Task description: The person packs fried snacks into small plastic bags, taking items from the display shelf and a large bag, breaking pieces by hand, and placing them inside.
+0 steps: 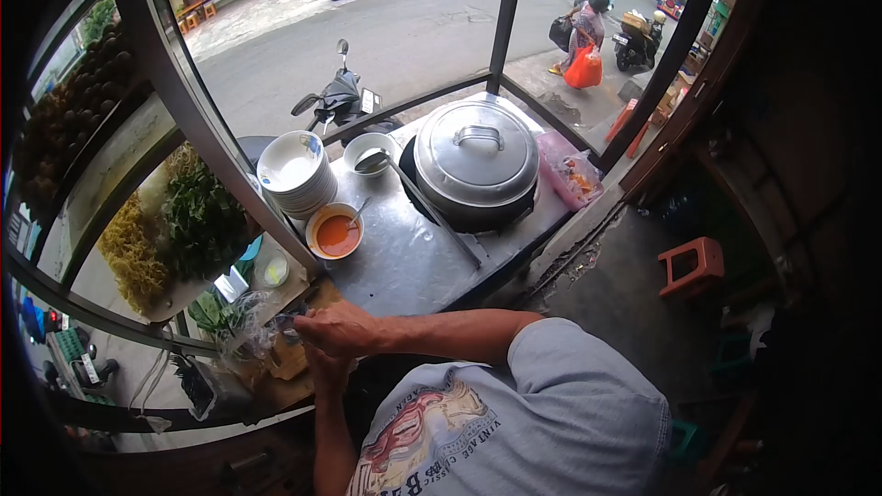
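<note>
My right hand is closed in a fist at the left end of the counter. Something small and shiny shows at its fingertips, too small to make out. Just below it is my left hand, its fingers mostly hidden behind the right. Beside both hands lies a crumpled clear plastic bag, with green leaves near it. A brown wooden board lies partly under the hands. Farther up the counter sits a bowl of orange-red sauce with a spoon in it.
A large lidded pot is set into the metal counter. Stacked bowls, a ladle across a white bowl and a pink container surround it. Noodles and greens show behind glass. An orange stool stands right.
</note>
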Available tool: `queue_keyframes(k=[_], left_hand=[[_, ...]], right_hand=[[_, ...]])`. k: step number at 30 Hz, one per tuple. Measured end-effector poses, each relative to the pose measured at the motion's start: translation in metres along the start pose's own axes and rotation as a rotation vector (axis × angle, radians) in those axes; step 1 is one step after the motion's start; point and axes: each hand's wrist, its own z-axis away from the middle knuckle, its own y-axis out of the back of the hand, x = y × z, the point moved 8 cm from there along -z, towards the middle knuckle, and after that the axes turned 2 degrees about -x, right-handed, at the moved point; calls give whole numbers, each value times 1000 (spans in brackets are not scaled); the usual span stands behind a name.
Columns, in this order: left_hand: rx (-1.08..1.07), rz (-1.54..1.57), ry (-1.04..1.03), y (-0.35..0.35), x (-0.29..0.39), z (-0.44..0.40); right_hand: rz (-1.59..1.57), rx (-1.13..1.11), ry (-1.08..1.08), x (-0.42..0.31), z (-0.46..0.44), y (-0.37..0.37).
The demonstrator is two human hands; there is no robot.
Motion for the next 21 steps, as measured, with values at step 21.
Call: queue_keyframes(k=[21], left_hand=[[-734,-48,396,-45,-61,14]], right_hand=[[-121,-158,-86,50,62,3]])
